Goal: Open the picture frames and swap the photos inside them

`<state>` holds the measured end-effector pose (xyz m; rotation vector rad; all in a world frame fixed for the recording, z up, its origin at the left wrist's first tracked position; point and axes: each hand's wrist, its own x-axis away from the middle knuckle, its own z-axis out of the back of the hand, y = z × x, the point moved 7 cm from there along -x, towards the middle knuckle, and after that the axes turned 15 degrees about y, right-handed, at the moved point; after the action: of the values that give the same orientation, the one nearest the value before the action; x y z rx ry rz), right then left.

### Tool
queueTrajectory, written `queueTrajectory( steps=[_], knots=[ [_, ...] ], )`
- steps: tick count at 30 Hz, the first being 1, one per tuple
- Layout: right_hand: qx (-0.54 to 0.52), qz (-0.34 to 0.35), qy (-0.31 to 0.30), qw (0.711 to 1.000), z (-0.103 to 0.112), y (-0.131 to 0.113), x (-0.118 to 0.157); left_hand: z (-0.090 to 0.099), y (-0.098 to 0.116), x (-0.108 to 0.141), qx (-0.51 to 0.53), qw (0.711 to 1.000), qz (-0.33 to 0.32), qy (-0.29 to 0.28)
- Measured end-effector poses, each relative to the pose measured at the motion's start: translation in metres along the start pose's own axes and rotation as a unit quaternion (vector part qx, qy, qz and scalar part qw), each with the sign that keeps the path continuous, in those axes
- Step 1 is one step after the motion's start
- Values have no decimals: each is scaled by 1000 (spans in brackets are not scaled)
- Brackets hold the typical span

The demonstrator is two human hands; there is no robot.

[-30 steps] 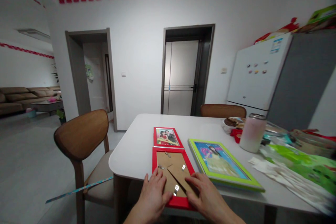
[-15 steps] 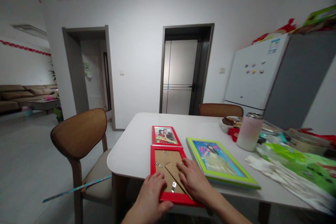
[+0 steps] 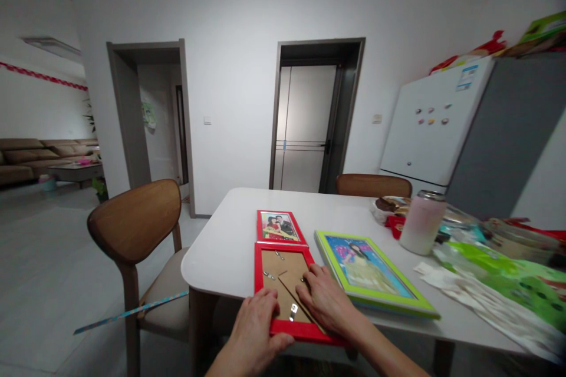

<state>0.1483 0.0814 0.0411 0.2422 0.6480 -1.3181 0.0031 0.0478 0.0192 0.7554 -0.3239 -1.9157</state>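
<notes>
A red frame (image 3: 260, 271) lies face down at the table's near edge, its brown backing board (image 3: 283, 262) and metal clips showing. My left hand (image 3: 256, 327) grips its lower left corner, thumb along the near edge and fingers on the board. On the board's right side rests my right hand (image 3: 325, 297), fingers curled near the stand flap and a clip partly hidden by them. Just beyond, touching the first, is a red frame with a photo of a couple (image 3: 278, 227). To the right lies a green frame with a photo (image 3: 371, 268).
The white table (image 3: 212, 247) also bears a pink bottle (image 3: 422, 222), white gloves (image 3: 477, 300), a green plastic bag (image 3: 522, 283) and containers at the right. One wooden chair (image 3: 137, 221) stands at the left, another (image 3: 374, 184) behind the table.
The view has shifted slightly. My right fingers have moved a little over the clip on the board's right side; my left hand keeps its place on the frame.
</notes>
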Motion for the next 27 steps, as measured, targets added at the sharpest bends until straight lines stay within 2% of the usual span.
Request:
queueTrajectory(
  steps=[5, 9, 11, 15, 18, 23, 27],
  knots=[
    [0, -3, 12, 1000, 0, 3, -1, 1, 2, 0, -7, 1000, 10, -9],
    [-44, -8, 14, 999, 3, 1, 8, 2, 1, 0, 7, 1000, -8, -5],
    [-86, 23, 1, 996, 6, -10, 16, 1, -1, 0, 14, 1000, -24, -2],
    [-146, 105, -62, 982, 16, -39, 33, 1, -3, -1, 16, 999, -42, 10],
    [-150, 126, -80, 977, 26, -52, 37, 0, -4, -1, 21, 999, -40, 16],
    [-157, 131, -84, 975, 31, -53, 36, 3, -5, -2, 33, 998, -38, 38],
    [-159, 89, -63, 981, 17, -47, 23, 3, -5, -2, 36, 999, -28, 27]
  ],
)
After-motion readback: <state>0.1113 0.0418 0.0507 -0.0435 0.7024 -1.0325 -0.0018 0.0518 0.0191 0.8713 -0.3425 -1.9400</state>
